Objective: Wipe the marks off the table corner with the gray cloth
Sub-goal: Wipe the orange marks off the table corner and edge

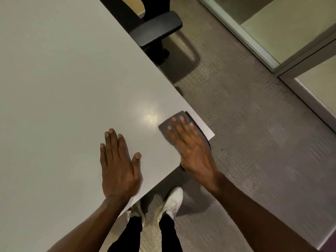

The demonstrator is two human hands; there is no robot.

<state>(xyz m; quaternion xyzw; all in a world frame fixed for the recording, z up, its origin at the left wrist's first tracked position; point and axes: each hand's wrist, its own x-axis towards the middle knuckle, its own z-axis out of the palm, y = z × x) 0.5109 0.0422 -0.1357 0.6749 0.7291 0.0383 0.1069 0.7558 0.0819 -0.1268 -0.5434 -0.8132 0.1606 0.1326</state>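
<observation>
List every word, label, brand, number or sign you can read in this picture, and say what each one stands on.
None: no readable text anywhere in this view.
The table, gray cloth, chair armrest and white shoes show no lettering or logo.
The left hand lies flat on the table; the right hand presses on the cloth at the corner.

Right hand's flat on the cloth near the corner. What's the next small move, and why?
Probably slide the right hand and gray cloth outward toward the table corner: a bare strip at the tip lies uncovered, and the left hand braces flat.
</observation>
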